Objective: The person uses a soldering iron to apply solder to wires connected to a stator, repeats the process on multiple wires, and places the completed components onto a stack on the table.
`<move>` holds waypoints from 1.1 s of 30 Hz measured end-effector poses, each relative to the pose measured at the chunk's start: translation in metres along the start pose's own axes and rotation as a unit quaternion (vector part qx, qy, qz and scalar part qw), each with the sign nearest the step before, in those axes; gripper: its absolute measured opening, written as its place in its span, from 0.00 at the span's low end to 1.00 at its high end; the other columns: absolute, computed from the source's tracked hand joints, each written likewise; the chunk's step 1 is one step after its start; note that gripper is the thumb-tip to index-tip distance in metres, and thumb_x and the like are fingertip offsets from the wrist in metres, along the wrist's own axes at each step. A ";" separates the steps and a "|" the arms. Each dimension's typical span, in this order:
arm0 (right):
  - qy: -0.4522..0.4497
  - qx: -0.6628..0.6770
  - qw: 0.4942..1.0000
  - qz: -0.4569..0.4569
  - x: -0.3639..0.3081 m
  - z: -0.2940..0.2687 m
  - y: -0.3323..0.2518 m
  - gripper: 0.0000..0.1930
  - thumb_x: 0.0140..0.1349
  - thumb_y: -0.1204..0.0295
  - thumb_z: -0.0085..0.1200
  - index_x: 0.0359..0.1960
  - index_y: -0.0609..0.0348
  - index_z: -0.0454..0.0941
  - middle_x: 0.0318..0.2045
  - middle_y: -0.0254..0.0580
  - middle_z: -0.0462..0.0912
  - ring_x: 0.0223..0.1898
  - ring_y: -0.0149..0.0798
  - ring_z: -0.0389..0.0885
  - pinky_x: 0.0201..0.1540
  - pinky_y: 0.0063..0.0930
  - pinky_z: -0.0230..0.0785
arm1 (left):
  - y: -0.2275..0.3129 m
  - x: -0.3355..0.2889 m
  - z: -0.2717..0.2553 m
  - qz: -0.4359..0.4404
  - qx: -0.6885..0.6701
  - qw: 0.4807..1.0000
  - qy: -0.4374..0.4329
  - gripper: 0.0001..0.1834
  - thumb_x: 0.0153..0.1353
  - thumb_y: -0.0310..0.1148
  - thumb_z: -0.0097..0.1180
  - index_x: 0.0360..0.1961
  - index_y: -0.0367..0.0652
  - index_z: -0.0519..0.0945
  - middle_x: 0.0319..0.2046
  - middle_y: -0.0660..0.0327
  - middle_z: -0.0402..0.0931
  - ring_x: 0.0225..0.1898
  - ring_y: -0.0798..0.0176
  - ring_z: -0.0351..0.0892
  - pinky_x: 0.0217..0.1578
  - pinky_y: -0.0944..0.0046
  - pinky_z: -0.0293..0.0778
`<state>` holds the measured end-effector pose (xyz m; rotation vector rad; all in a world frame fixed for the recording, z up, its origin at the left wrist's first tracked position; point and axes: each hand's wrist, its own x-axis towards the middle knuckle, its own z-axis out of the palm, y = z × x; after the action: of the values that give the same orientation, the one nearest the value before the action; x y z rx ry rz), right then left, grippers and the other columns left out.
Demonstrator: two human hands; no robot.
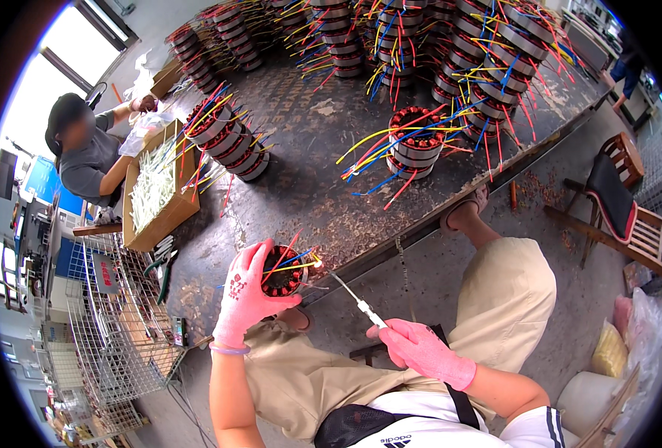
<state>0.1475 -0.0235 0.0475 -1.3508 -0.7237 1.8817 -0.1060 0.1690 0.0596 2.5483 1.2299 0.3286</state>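
Note:
My left hand, in a pink glove, is wrapped round a motor stator at the table's near edge. The stator has red windings, and its red, blue and yellow lead wires point right. My right hand, also gloved in pink, grips a slim tool with a whitish handle and a thin metal shaft; its exact kind is not clear. The shaft's tip is just right of the stator's wire ends, apparently a little short of them. A small bright spot shows at the yellow wire's end.
On the dark worn table stand a short stator stack, another stack and several tall stacks behind. A cardboard box of white sleeves is at left, near pliers and a wire cart. A co-worker sits beyond.

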 end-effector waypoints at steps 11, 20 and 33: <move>-0.001 0.004 1.000 -0.014 0.005 -0.001 0.008 0.17 0.74 0.63 0.43 0.50 0.62 0.77 0.19 0.30 0.69 0.21 0.23 0.66 0.25 0.22 0.62 | -0.001 -0.001 0.000 -0.002 0.001 1.000 -0.001 0.56 0.31 0.40 0.78 0.65 0.37 0.66 0.58 0.48 0.68 0.59 0.44 0.70 0.61 0.52 0.67; -0.006 -0.004 1.000 -0.018 0.003 0.000 0.003 0.17 0.74 0.63 0.42 0.51 0.63 0.77 0.19 0.29 0.68 0.21 0.23 0.65 0.25 0.22 0.62 | 0.000 0.000 0.000 -0.003 -0.004 1.000 -0.002 0.55 0.31 0.39 0.78 0.65 0.37 0.66 0.58 0.48 0.69 0.59 0.44 0.70 0.61 0.52 0.67; -0.005 -0.013 1.000 -0.022 0.006 -0.001 0.007 0.17 0.74 0.63 0.42 0.51 0.63 0.77 0.19 0.30 0.69 0.21 0.24 0.66 0.26 0.23 0.63 | 0.001 0.000 -0.001 0.002 -0.009 1.000 0.002 0.55 0.32 0.41 0.78 0.64 0.36 0.67 0.58 0.48 0.69 0.60 0.43 0.69 0.61 0.51 0.66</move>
<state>0.1456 -0.0229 0.0382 -1.3321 -0.7790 1.8520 -0.1057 0.1686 0.0603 2.5370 1.2183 0.3443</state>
